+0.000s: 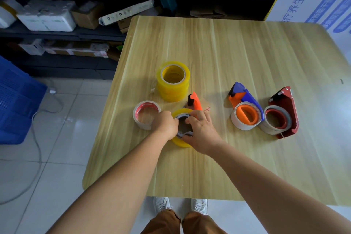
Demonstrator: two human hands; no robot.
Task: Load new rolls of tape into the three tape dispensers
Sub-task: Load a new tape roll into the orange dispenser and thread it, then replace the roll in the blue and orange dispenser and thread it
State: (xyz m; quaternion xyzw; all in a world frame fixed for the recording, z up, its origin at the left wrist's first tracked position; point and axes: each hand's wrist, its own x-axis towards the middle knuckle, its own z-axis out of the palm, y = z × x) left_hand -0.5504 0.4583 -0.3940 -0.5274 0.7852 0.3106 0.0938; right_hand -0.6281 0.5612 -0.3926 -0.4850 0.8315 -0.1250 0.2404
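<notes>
A yellow tape roll lies flat on the wooden table, sitting on an orange dispenser whose nose sticks out behind it. My left hand grips the roll's left side. My right hand holds its right side, fingers at the grey core. A stack of yellow rolls stands behind. A white roll with red print lies to the left. A blue and orange dispenser and a red dispenser lie to the right, each holding a white roll.
Dark shelves with cardboard and foam boxes run along the back. A blue crate sits on the tiled floor at left beside a grey cable. A white printed board leans at the back right.
</notes>
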